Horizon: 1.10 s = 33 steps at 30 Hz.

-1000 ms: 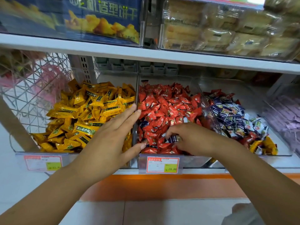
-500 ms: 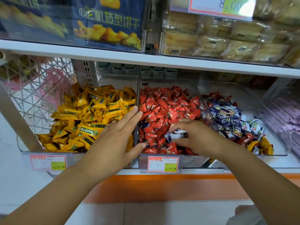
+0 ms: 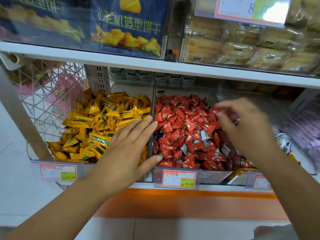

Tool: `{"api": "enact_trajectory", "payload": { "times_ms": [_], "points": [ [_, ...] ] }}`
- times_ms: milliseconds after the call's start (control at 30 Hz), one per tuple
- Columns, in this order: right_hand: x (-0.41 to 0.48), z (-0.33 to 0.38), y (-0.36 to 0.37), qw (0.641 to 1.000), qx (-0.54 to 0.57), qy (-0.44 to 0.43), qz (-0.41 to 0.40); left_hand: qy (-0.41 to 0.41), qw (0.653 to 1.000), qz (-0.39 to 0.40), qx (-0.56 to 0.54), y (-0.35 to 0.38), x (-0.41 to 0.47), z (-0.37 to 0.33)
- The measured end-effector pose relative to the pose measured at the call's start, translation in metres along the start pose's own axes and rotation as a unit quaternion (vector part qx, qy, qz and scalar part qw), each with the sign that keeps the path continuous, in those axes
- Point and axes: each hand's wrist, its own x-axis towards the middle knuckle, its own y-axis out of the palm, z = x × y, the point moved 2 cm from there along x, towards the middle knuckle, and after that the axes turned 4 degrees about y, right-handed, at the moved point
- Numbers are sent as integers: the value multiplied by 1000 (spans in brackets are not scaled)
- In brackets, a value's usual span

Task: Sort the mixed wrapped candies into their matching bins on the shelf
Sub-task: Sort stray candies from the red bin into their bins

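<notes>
1. Your right grip (image 3: 242, 125) hangs blurred above the right side of the red candy bin (image 3: 214, 175), fingers curled; whether it holds a candy cannot be told.
2. Your left grip (image 3: 128, 146) lies flat, fingers straight, across that bin's left divider (image 3: 153, 101), holding nothing.
3. Red candies (image 3: 181, 125) fill the bin with blue-white strays (image 3: 205, 135) among them; yellow candies (image 3: 97, 122) fill the bin left of it.

White shelf (image 3: 221, 187), yellow candy bin (image 3: 86, 164), red candy bin (image 3: 213, 175)
</notes>
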Motion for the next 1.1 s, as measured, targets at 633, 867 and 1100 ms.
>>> {"api": "enact_trajectory", "payload": {
  "times_ms": [633, 867, 1100],
  "points": [
    [-5, 30, 56, 960, 129, -4, 248, 20, 988, 35, 147, 11, -20, 10],
    [0, 61, 103, 959, 95, -54, 260, 29, 987, 24, 159, 14, -19, 13],
    [4, 66, 119, 951, -71, -91, 286, 34, 987, 27, 153, 15, -19, 13]
  ]
}}
